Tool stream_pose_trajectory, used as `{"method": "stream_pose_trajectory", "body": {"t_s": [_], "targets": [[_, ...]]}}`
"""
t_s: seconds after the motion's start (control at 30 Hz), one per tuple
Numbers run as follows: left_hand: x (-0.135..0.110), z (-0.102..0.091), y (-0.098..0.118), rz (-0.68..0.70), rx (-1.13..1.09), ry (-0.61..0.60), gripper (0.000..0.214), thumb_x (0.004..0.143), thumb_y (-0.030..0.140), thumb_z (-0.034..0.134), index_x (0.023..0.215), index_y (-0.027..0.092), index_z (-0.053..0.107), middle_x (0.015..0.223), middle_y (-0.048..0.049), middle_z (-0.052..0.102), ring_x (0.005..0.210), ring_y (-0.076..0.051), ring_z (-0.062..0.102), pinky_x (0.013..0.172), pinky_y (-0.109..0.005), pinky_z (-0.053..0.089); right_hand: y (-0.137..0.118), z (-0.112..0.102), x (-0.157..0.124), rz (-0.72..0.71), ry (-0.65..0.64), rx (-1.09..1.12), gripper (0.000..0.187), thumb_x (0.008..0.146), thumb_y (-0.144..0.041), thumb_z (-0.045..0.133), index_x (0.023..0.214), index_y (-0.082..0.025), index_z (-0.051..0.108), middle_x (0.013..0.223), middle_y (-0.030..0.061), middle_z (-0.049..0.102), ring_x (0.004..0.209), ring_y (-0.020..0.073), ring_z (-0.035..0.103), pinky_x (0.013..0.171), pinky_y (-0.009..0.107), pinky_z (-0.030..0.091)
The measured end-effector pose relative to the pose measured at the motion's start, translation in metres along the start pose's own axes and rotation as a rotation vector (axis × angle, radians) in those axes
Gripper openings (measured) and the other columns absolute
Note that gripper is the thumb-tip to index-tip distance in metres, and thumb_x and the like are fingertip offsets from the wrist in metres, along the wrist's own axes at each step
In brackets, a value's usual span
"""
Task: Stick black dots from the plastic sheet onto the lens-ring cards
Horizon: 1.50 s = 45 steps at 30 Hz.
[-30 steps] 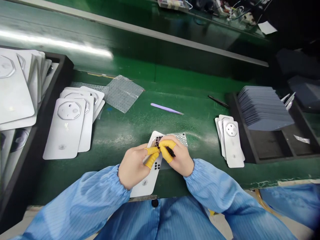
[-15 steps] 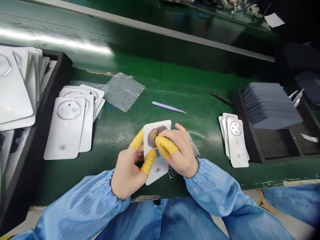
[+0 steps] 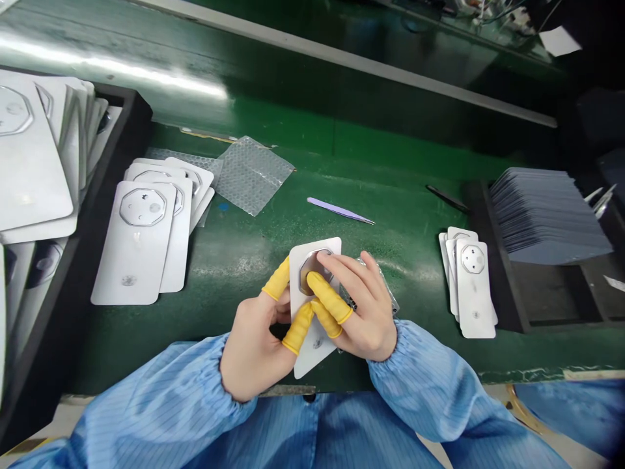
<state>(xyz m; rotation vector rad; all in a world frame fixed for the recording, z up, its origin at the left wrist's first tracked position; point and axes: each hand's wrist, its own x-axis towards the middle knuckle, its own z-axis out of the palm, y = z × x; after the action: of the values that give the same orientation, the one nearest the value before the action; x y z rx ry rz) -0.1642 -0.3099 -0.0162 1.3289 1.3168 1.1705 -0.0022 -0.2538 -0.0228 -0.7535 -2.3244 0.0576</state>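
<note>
My left hand [image 3: 263, 332] is closed around a white rounded panel [image 3: 317, 244], with yellow cots on its thumb and forefinger. The panel is tilted and has a shiny octagonal inset [image 3: 306, 266] near its top. Over that inset is my right hand [image 3: 359, 309], its yellow-covered forefinger and thumb drawn close together against the panel's face. Whether anything small is pinched between them cannot be seen. The other right fingers stretch across the octagon's upper right. Behind the right hand, a clear sheet [image 3: 388, 286] is partly hidden.
White panels [image 3: 139, 254] lie stacked at the left, beside a black tray [image 3: 110, 169] holding more. Bubble wrap [image 3: 256, 172] and purple tweezers [image 3: 339, 210] lie ahead. At the right are narrower white panels [image 3: 474, 286], a black tool [image 3: 446, 197] and a tray with grey sheets [image 3: 547, 208].
The right forefinger and thumb have separated slightly, and the thumb now shows near the left thumb. The panel stands a little steeper. The whole view has shifted slightly.
</note>
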Motion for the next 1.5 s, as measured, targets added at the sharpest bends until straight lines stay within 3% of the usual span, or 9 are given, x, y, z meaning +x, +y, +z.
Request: {"method": "stream_pose_trajectory", "body": {"t_s": [0.13, 0.37, 0.53, 0.8, 0.97, 1.23, 1.37, 1.5], "targets": [[0.001, 0.001, 0.000, 0.054, 0.022, -0.005, 0.042, 0.069, 0.000, 0.062, 0.104, 0.024, 0.065, 0.075, 0.0028, 0.074, 0.057, -0.012, 0.069, 0.056, -0.018, 0.060, 0.000, -0.002, 0.000, -0.008, -0.007, 0.055, 0.023, 0.092, -0.021, 0.045, 0.100, -0.014, 0.064, 0.122, 0.0178, 0.064, 0.119, 0.0251, 0.057, 0.103, 0.050, 0.043], [-0.001, 0.002, 0.000, 0.033, -0.020, -0.033, 0.042, 0.073, 0.002, 0.063, 0.108, 0.025, 0.063, 0.086, 0.0014, 0.076, 0.066, -0.013, 0.072, 0.060, -0.018, 0.060, 0.000, -0.003, -0.003, -0.010, 0.028, 0.138, 0.019, 0.090, -0.019, 0.051, 0.099, -0.010, 0.065, 0.117, 0.0200, 0.066, 0.119, 0.0258, 0.059, 0.100, 0.047, 0.048], [-0.001, 0.001, 0.003, -0.002, -0.034, -0.025, 0.034, 0.073, 0.004, 0.065, 0.100, 0.023, 0.065, 0.079, 0.0018, 0.075, 0.060, -0.012, 0.070, 0.056, -0.018, 0.058, 0.002, -0.003, -0.002, -0.026, 0.036, 0.177, 0.020, 0.089, -0.017, 0.052, 0.101, -0.009, 0.064, 0.119, 0.0223, 0.065, 0.121, 0.0275, 0.057, 0.095, 0.048, 0.052], [-0.003, 0.000, 0.005, -0.063, -0.137, -0.070, 0.035, 0.078, 0.009, 0.065, 0.110, 0.025, 0.062, 0.085, -0.0005, 0.076, 0.060, -0.014, 0.068, 0.055, -0.021, 0.058, 0.004, -0.006, 0.005, -0.024, 0.061, 0.283, 0.021, 0.088, -0.015, 0.052, 0.106, -0.008, 0.061, 0.118, 0.0235, 0.064, 0.117, 0.0283, 0.060, 0.089, 0.047, 0.057], [-0.002, 0.000, 0.007, -0.068, -0.127, -0.045, 0.029, 0.076, 0.008, 0.066, 0.100, 0.024, 0.065, 0.075, 0.0014, 0.074, 0.056, -0.013, 0.067, 0.052, -0.020, 0.057, 0.003, -0.008, 0.004, -0.035, 0.065, 0.245, 0.019, 0.090, -0.016, 0.050, 0.102, -0.008, 0.062, 0.115, 0.0238, 0.065, 0.117, 0.0268, 0.060, 0.088, 0.046, 0.057], [-0.001, 0.000, 0.009, -0.047, -0.049, -0.058, 0.033, 0.071, 0.002, 0.063, 0.096, 0.022, 0.066, 0.080, 0.0005, 0.076, 0.059, -0.013, 0.069, 0.056, -0.019, 0.059, -0.003, -0.015, 0.003, -0.097, -0.053, 0.074, 0.019, 0.091, -0.017, 0.051, 0.099, -0.008, 0.065, 0.118, 0.0215, 0.066, 0.125, 0.0281, 0.054, 0.097, 0.047, 0.054], [0.000, 0.001, 0.010, -0.007, 0.016, -0.037, 0.032, 0.068, 0.001, 0.062, 0.092, 0.022, 0.066, 0.074, 0.0012, 0.074, 0.056, -0.013, 0.069, 0.055, -0.019, 0.059, -0.004, -0.017, 0.007, -0.114, -0.100, 0.178, 0.023, 0.090, -0.011, 0.049, 0.105, -0.001, 0.063, 0.119, 0.0268, 0.064, 0.126, 0.0321, 0.052, 0.093, 0.048, 0.058], [0.000, 0.001, 0.014, -0.064, -0.085, -0.074, 0.032, 0.068, 0.003, 0.066, 0.092, 0.023, 0.067, 0.075, 0.0022, 0.075, 0.057, -0.013, 0.069, 0.055, -0.020, 0.059, -0.001, -0.018, 0.007, -0.052, -0.075, 0.280, 0.023, 0.087, -0.009, 0.057, 0.107, 0.001, 0.061, 0.119, 0.0275, 0.063, 0.124, 0.0312, 0.054, 0.095, 0.046, 0.058]]}}
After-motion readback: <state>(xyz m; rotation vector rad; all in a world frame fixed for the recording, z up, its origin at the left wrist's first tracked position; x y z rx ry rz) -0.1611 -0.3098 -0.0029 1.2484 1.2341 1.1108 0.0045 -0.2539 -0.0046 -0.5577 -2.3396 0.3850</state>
